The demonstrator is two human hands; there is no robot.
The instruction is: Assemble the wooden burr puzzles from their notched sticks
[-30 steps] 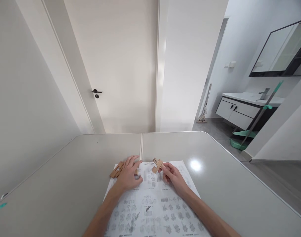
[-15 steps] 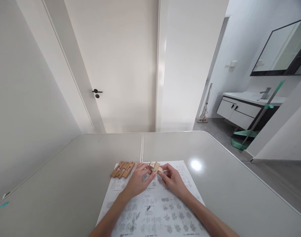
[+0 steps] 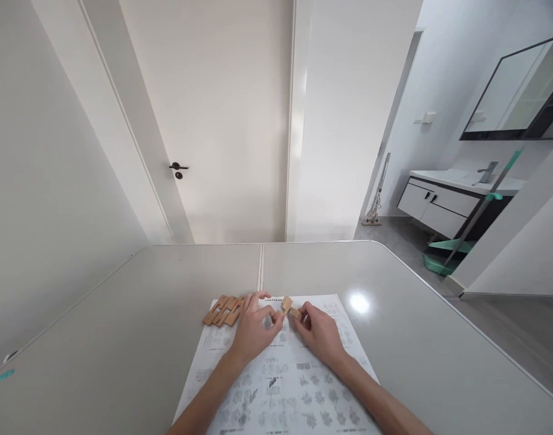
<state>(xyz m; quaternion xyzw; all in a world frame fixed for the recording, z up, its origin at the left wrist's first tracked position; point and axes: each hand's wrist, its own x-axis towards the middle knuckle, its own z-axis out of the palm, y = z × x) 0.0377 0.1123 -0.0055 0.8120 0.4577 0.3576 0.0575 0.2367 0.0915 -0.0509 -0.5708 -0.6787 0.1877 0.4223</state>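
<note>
Both my hands meet over a printed instruction sheet (image 3: 285, 380) on the grey table (image 3: 394, 338). My left hand (image 3: 253, 331) pinches one side of a small wooden puzzle assembly (image 3: 289, 307), thumb and forefinger closed on it. My right hand (image 3: 316, 332) pinches the other side with curled fingers. Several loose notched wooden pieces (image 3: 224, 310) lie in a row at the sheet's far left corner, just beside my left hand's fingers.
A seam (image 3: 260, 266) runs down the table's middle. Beyond the table stands a white door with a black handle (image 3: 178, 167). To the right an open doorway shows a vanity with a sink (image 3: 452, 193), a mirror and a green mop (image 3: 480, 205).
My left hand came off the loose pieces and moved right to join my right hand on the small wooden assembly, which has come down closer to the sheet.
</note>
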